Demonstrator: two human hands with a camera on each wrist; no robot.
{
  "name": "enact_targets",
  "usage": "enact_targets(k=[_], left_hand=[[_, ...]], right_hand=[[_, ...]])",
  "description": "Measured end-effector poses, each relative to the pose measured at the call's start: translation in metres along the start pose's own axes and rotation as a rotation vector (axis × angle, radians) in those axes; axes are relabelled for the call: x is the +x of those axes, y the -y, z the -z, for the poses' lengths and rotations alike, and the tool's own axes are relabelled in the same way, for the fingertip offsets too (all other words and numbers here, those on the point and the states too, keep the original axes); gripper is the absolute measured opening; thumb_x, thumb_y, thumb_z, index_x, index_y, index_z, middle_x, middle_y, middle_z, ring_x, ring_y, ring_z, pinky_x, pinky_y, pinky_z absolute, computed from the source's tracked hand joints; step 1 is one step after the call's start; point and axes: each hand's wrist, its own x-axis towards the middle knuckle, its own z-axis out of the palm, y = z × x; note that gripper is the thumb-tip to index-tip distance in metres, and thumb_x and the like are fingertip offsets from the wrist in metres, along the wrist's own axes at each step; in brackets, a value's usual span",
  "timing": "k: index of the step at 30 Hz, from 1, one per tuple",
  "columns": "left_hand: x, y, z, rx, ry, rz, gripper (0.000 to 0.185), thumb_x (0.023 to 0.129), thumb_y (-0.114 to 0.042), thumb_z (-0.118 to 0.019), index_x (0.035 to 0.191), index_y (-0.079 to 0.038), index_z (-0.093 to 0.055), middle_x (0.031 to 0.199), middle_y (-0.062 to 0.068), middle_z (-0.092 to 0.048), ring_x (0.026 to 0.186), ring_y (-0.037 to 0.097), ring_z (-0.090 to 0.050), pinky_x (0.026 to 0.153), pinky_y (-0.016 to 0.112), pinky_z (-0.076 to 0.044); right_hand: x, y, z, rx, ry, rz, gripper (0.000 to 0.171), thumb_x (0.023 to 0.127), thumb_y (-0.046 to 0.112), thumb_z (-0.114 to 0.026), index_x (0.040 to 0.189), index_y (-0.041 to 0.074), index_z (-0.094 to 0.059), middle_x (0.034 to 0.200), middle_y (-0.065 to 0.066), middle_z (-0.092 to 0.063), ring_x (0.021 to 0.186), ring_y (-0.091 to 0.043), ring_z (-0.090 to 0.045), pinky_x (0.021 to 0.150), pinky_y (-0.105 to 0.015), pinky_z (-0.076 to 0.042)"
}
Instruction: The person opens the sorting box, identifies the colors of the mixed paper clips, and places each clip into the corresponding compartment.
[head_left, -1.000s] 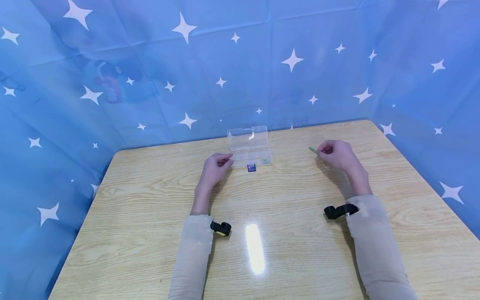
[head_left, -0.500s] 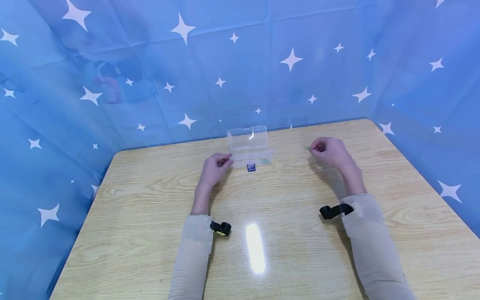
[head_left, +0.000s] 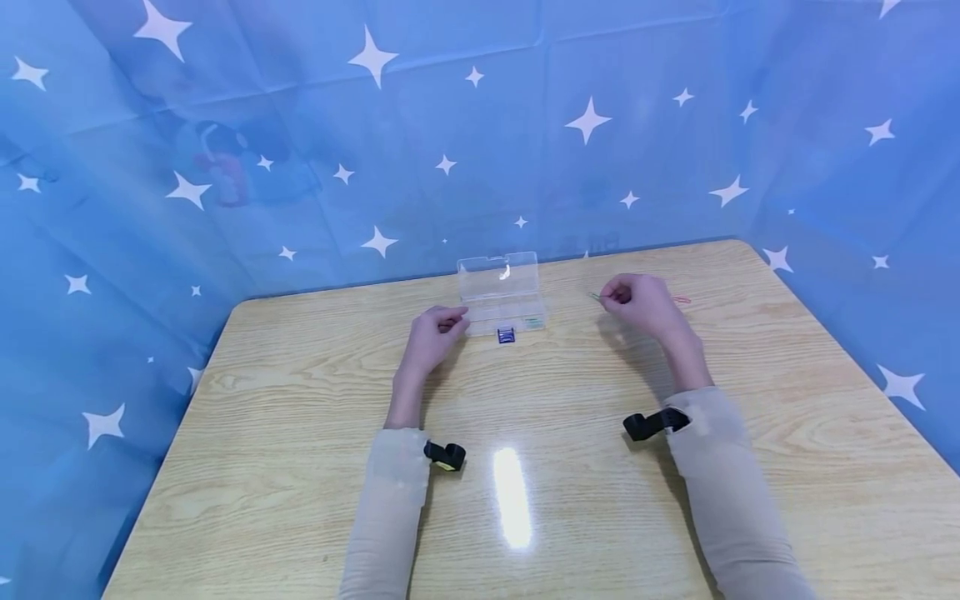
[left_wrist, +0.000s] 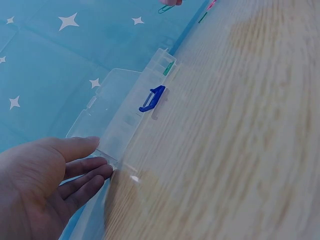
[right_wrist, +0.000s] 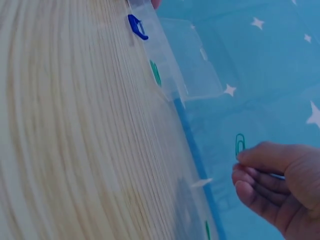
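A clear plastic box (head_left: 482,327) with compartments stands near the table's back edge, its lid (head_left: 498,277) raised. A blue latch (left_wrist: 152,99) sits at its front side. In its right-end compartment lies a green paper clip (right_wrist: 155,73). My left hand (head_left: 433,337) holds the box's left end, thumb at the lid side and curled fingers at the corner. To the right of the box, my right hand (right_wrist: 280,187) pinches another green paper clip (right_wrist: 240,144) between thumb and forefinger, raised above the table.
Behind my right hand a red paper clip (head_left: 681,300) lies on the wooden table (head_left: 300,400). One more green clip (left_wrist: 202,18) lies near it. A blue cloth (head_left: 300,125) with white stars hangs right behind the table's back edge.
My right hand has moved left toward the box with the green paper clip, uncovering the red clip behind it. My left hand stays at the box's left end.
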Motion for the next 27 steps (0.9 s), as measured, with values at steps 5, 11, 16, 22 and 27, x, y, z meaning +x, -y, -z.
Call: enact_targets(k=[5, 11, 16, 22, 27], left_hand=[[0.001, 0.0, 0.0, 0.002, 0.005, 0.01, 0.03, 0.099, -0.011, -0.066, 0.128, -0.001, -0.069, 0.115, 0.014, -0.067, 0.105, 0.026, -0.064, 0.093, 0.036, -0.054], [0.003, 0.0, -0.001, 0.006, 0.01, 0.023, 0.03, 0.1, -0.013, -0.066, 0.128, -0.003, -0.069, 0.116, 0.013, -0.067, 0.106, 0.025, -0.064, 0.093, 0.035, -0.054], [0.003, 0.0, -0.001, 0.012, 0.003, 0.026, 0.03, 0.1, -0.013, -0.066, 0.128, -0.004, -0.07, 0.115, 0.012, -0.067, 0.105, 0.024, -0.064, 0.093, 0.035, -0.054], [0.002, 0.002, -0.001, 0.008, 0.001, 0.028, 0.03, 0.1, -0.012, -0.066, 0.128, -0.003, -0.069, 0.115, 0.013, -0.068, 0.106, 0.024, -0.064, 0.094, 0.035, -0.054], [0.001, 0.002, -0.001, 0.007, -0.001, 0.029, 0.03, 0.1, -0.013, -0.066, 0.127, -0.003, -0.069, 0.115, 0.013, -0.067, 0.106, 0.025, -0.065, 0.094, 0.035, -0.054]], right_hand=[[0.005, 0.006, -0.007, 0.009, -0.005, 0.009, 0.016, 0.098, 0.01, -0.063, 0.103, -0.003, -0.07, 0.097, -0.018, -0.07, 0.09, -0.031, -0.066, 0.08, -0.041, -0.053], [0.011, 0.014, -0.017, 0.018, 0.011, 0.021, 0.015, 0.098, 0.009, -0.064, 0.103, -0.003, -0.07, 0.097, -0.018, -0.07, 0.091, -0.031, -0.066, 0.082, -0.042, -0.054], [0.017, 0.023, -0.027, 0.024, 0.042, 0.023, 0.014, 0.096, 0.008, -0.064, 0.102, -0.004, -0.069, 0.096, -0.017, -0.069, 0.09, -0.029, -0.064, 0.082, -0.04, -0.054], [0.023, 0.033, -0.039, 0.028, 0.059, 0.038, 0.012, 0.095, 0.008, -0.064, 0.099, -0.003, -0.069, 0.092, -0.014, -0.068, 0.085, -0.026, -0.063, 0.078, -0.038, -0.053], [0.027, 0.038, -0.047, 0.013, 0.059, 0.046, 0.011, 0.095, 0.007, -0.064, 0.097, -0.002, -0.07, 0.091, -0.014, -0.068, 0.084, -0.026, -0.063, 0.077, -0.037, -0.054]])
